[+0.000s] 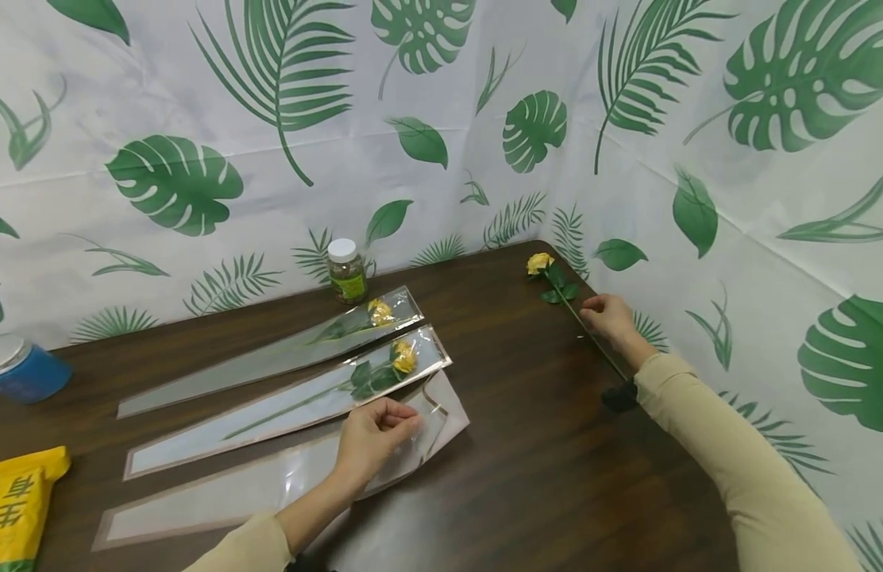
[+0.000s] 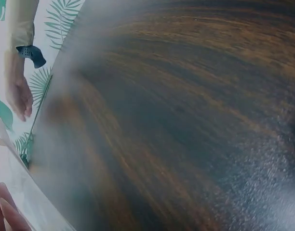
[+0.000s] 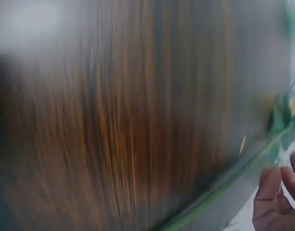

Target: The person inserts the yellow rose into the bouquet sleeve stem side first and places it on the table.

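My left hand point(image 1: 373, 441) pinches the clear film near the wide end of the nearest flower sleeve point(image 1: 270, 481), whose mouth lifts off the dark table. In the left wrist view, fingertips point(image 2: 10, 216) show against the film. My right hand point(image 1: 616, 322) reaches to the table's right side, thumb and fingers bent beside the stem of a yellow rose point(image 1: 540, 264). That stem point(image 3: 224, 187) runs just past the fingertips in the right wrist view. Farther back, a middle sleeve point(image 1: 177, 453) and a far sleeve point(image 1: 170, 397) each contain a yellow rose.
A small jar point(image 1: 347, 274) with a white lid stands against the leaf-printed wall cloth point(image 1: 449, 199). On the left are a blue container point(image 1: 30, 373) and a yellow packet point(image 1: 16, 504). The cloth also borders the table's right edge.
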The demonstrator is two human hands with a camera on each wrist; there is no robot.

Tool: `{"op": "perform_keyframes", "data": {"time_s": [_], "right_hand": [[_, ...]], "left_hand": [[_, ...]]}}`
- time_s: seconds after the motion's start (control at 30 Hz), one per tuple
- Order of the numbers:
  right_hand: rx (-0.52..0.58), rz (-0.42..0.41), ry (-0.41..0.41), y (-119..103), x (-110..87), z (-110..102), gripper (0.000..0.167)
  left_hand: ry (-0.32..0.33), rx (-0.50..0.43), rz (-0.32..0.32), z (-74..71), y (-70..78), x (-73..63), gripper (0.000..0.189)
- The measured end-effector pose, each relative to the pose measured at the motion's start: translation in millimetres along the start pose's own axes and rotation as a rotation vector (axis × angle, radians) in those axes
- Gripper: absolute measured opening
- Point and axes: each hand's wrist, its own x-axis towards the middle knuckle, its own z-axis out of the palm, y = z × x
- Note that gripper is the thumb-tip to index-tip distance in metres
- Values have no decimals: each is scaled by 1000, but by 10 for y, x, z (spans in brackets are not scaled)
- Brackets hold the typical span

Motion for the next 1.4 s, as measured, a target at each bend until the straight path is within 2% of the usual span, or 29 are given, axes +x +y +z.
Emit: {"op": "perform_keyframes", "data": {"time_s": [0.23, 0.33, 0.43, 0.53, 0.6, 0.7, 0.77, 0.93, 1.03, 1.2, 1.3, 1.4], "right_hand": [[-116, 14, -71, 60, 143, 102, 30], [-93, 62, -110, 31, 169, 187, 27], [67, 149, -209, -27, 185, 267, 31], [321, 221, -309, -130, 180, 357, 36], [505, 245, -354, -231, 144, 424, 32], [734, 224, -376, -427, 28, 504, 19], [847, 191, -371, -584, -81, 528, 11], [1030, 65, -298, -933, -342, 496, 9], [1053, -20, -248, -1063, -463, 500, 11], [972, -116, -175, -1115, -611, 642, 11], [859, -124, -132, -1090, -706, 765, 10], [734, -100, -124, -1060, -809, 897, 10]], "left_hand": [[-9, 3, -2, -32, -15, -24, 12], [-11, -1, -16, -32, -15, -39, 12], [-5, -7, -23, -36, -24, -57, 12], [7, -7, -24, -50, -38, -64, 12], [17, 0, -26, -62, -47, -58, 12], [23, 18, -19, -62, -60, -29, 11], [17, 24, -5, -49, -63, 6, 10], [-15, 39, 56, 3, -49, 110, 9], [-18, 60, 80, 23, -39, 136, 8], [-4, 83, 97, 30, -30, 149, 7], [7, 85, 124, 29, -26, 153, 7], [17, 74, 138, 31, -25, 144, 8]]}}
